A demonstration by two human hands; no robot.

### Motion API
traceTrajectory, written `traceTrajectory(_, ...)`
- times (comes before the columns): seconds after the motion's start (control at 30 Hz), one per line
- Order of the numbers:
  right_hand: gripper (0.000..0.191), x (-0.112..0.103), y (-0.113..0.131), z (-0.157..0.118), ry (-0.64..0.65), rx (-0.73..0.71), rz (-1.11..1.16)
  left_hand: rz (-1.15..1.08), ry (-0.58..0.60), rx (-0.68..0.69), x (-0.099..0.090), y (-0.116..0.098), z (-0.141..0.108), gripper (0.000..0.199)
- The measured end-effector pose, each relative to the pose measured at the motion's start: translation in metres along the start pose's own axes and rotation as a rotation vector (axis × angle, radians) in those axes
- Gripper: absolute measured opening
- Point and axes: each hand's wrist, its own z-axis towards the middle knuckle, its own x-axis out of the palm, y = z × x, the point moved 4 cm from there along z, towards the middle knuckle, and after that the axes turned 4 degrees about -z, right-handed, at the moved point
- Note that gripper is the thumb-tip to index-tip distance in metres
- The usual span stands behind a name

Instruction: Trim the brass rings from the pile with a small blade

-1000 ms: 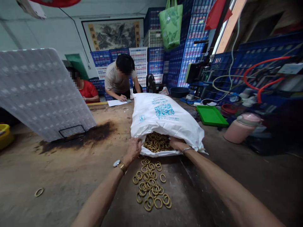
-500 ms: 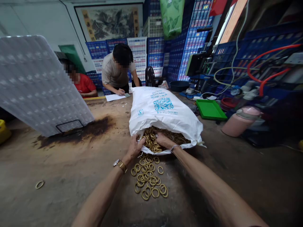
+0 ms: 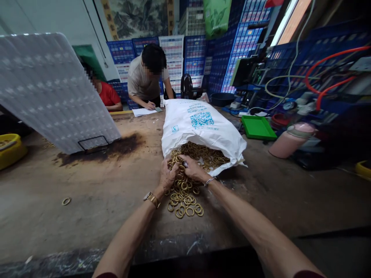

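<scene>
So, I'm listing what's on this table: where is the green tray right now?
In the head view, the green tray is right of center on the table, between the white sack and the pink bottle.

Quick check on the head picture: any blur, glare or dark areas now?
Head view, middle: rings, left hand and right hand fairly clear, white bag bright; head view, left edge: tall panel soft and smeared; head view, right: dim around the pink bottle, a bright strip near the top; head view, bottom: forearms look stretched.

Pale wall [image 3: 55, 17] behind stacked crates [image 3: 194, 48]
</scene>
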Motion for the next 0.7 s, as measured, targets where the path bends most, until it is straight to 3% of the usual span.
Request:
traceTrajectory(0.2, 0.066, 0.011, 0.029, -0.014, 0.014, -0.068, -0.312, -0.191, -0.022, -0.052, -0.009, 0.003, -0.02, 0.039)
traceTrajectory(0.37, 0.069, 0.029, 0.059, -0.029, 0.134, -0.066, -0.533, -0.147, -0.06, -0.058, -0.028, 0.007, -0.033, 0.035)
traceTrajectory(0.53, 0.071, 0.037, 0.075, -0.044, 0.241, -0.097, -0.603, -0.066, -0.018, -0.024, -0.052, 0.009, -0.046, 0.036)
traceTrajectory(0.7, 0.069, 0.035, 0.073, -0.049, 0.386, -0.178, -0.629, 0.028, -0.046, -0.043, -0.068, 0.024, -0.058, 0.034)
